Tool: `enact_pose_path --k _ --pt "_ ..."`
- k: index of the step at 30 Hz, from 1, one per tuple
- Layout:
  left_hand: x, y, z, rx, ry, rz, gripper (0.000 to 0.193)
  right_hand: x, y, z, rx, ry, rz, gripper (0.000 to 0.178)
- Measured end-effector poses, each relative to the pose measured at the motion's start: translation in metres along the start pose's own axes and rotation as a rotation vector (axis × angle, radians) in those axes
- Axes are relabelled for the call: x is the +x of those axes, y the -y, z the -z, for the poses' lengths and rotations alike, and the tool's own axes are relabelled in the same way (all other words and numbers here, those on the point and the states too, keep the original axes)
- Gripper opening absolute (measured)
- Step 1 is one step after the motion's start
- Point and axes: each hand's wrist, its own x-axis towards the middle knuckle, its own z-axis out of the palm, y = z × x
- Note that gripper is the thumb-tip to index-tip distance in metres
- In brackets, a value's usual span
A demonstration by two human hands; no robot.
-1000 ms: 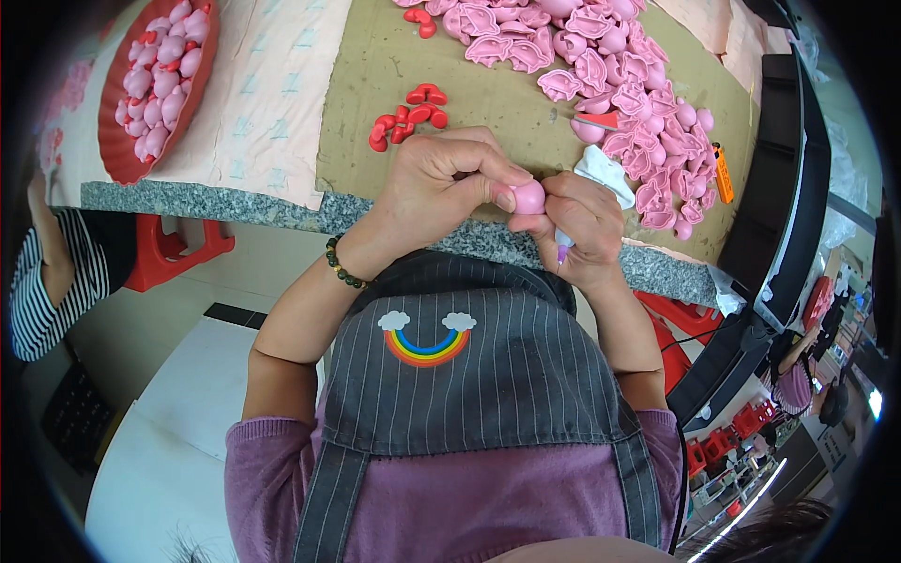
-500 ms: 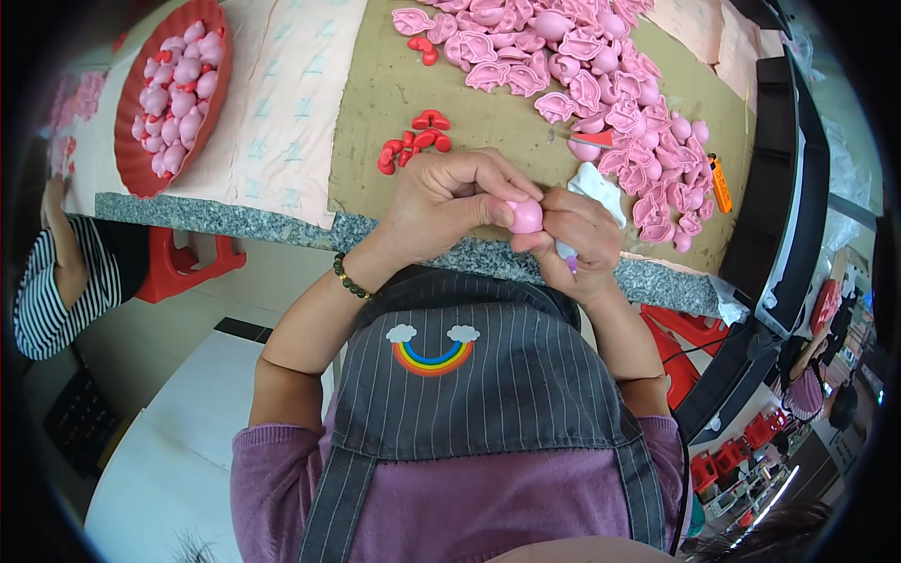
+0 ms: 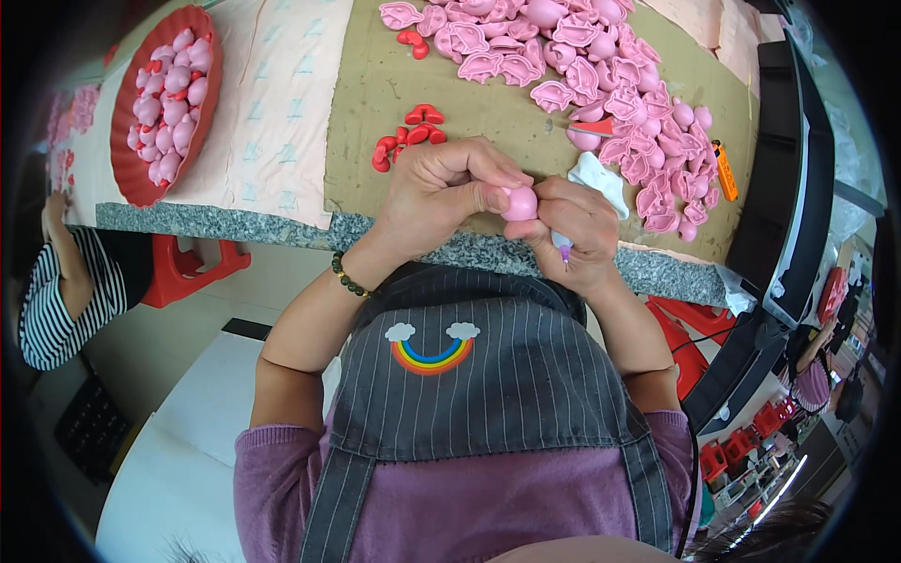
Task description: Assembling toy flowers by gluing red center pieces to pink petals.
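Observation:
Between my two hands, above the table's front edge, is a glossy pink ball-shaped piece (image 3: 520,205). My left hand (image 3: 439,192) pinches it from the left with thumb and fingertips. From the other side my right hand (image 3: 580,223) presses thumb and fingers against it. Tucked in that same right hand is a small whitish bottle with a thin purple nozzle (image 3: 565,251) pointing down; most of it is hidden by the fingers. Just beyond the left hand lie several curved red pieces (image 3: 413,133). A crumpled white cloth (image 3: 601,180) rests beyond the right hand.
Pink hollow shells and balls (image 3: 582,70) are heaped at the far right. An orange utility knife (image 3: 724,171) lies by a dark frame (image 3: 784,159). A red fluted tray (image 3: 123,141) of pink pieces stands left. At far left another person's arm (image 3: 66,249) shows.
My hands stay closed around the pink piece, which has turned slightly between the fingers. The view has shifted a little; the table items look unmoved.

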Motion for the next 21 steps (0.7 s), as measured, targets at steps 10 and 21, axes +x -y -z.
enact_pose_path --k 10,21 --pt "0.001 -0.001 0.0 0.023 -0.002 0.015 0.013 0.0 -0.002 0.002 0.007 0.029 -0.006 0.025" --pt "0.001 -0.006 -0.007 0.398 0.0 -0.149 0.016 -0.002 0.004 -0.001 0.17 -0.245 -0.135 0.018"
